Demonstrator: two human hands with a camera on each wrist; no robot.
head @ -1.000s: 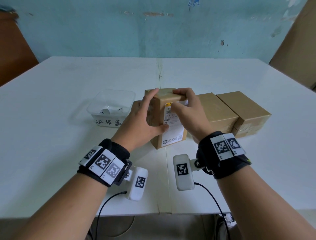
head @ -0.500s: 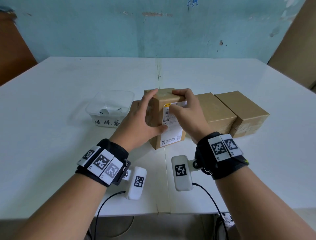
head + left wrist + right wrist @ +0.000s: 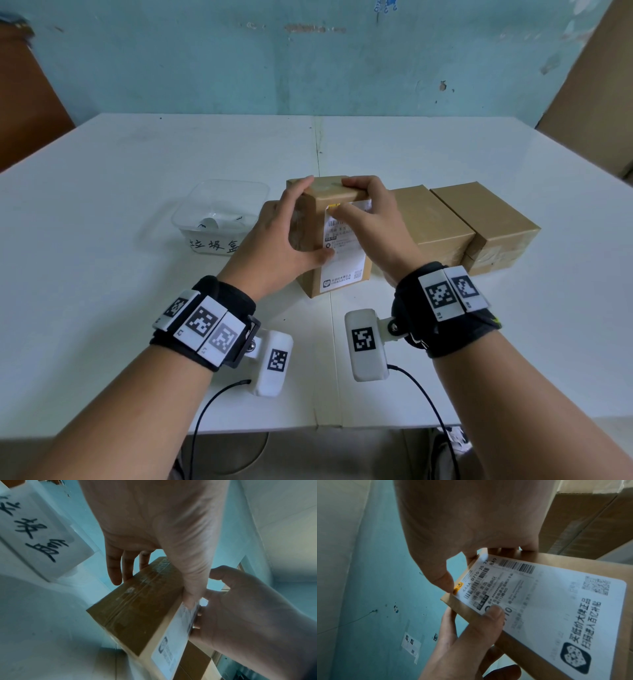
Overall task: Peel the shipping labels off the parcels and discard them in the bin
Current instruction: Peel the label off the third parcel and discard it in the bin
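1. The white table (image 3: 137, 308) carries everything; a seam runs down its middle toward the person.
2. Two plain brown parcels (image 3: 479, 219) lie flat side by side on the right half, touching each other, just beside the one being worked on.
3. The upright parcel (image 3: 308, 240) stands on end at the table's centre, labelled face toward the person and taped side toward the left.
4. The clear plastic bin (image 3: 222, 209) sits to the left of the upright parcel, near it but apart, with handwritten characters on its front and curled white paper inside.
5. The left hand (image 3: 274, 240) grips the upright parcel from its left side: fingers wrap over the top and far side, and the thumb presses on the label's left edge.
6. The right hand (image 3: 373, 222) holds the parcel's top, fingers curled over the upper edge, thumb tip bearing on the label's top left corner by a small yellow mark.
7. The shipping label (image 3: 539, 608) covers most of the front face and lies flat; whether its corner has lifted cannot be told.
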